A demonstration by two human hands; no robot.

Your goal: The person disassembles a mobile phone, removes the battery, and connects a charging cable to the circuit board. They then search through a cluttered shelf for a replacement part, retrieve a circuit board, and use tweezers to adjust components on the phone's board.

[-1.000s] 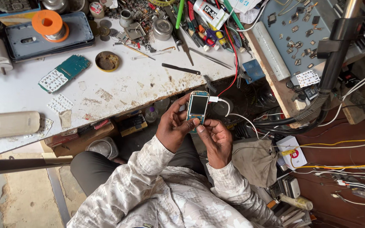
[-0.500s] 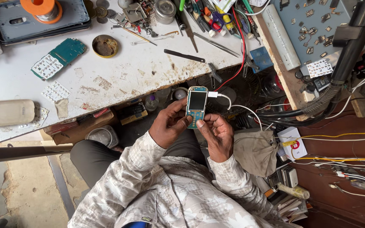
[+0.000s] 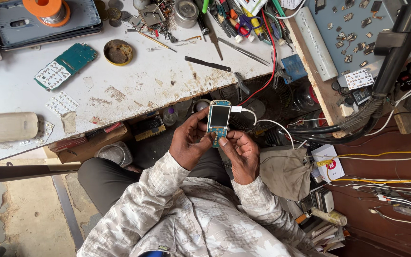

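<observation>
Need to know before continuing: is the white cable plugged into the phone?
Plugged in: the white cable has its plug seated in the phone, top right corner.

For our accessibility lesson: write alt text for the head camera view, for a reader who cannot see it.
Both hands hold a small opened phone, left hand gripping its side, right hand at its keypad, a white cable plugged in. Beyond lies a cluttered white workbench with a green circuit board.

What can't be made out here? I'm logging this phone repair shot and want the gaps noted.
Head view only:
- Small phone: its lower edge is covered by the left hand and right hand; the screen is too small to read.
- White cable: its far end disappears among the wires under the workbench.
- Orange solder spool: cut off by the top edge.
- Loose parts on the blue board: too small to identify.
</observation>
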